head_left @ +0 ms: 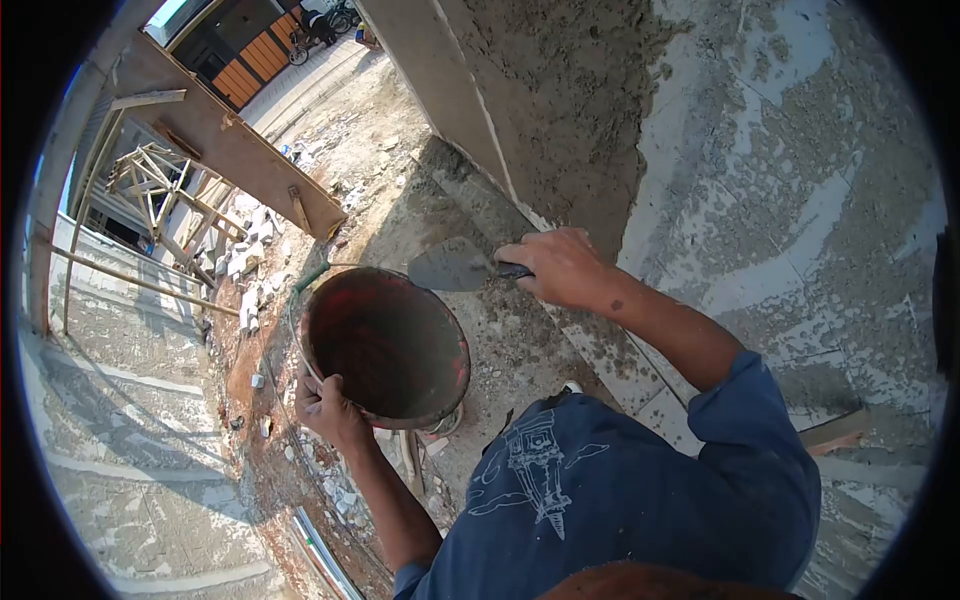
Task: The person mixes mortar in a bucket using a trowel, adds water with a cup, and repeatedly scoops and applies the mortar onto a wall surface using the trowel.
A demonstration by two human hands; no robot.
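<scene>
A dark bucket with reddish stains [385, 345] is tilted so that its wide mouth faces the camera; a little grey residue coats its inside. My left hand [332, 412] grips its lower left rim. A trowel [450, 266] is in my right hand [562, 266], its grey, mortar-smeared blade just right of the bucket's upper rim. The fingers of that hand are wrapped round the dark handle. Wet grey mortar [560, 100] covers part of the wall beyond my right hand.
Block wall with mortar splashes [780, 200] rises on the right. A wooden board [240, 150] leans at the upper left, near a bamboo frame [155, 190]. Rubble [250, 245] litters the ground. Metal strips [325, 555] lie at the bottom. Motorcycles [340, 20] stand far off.
</scene>
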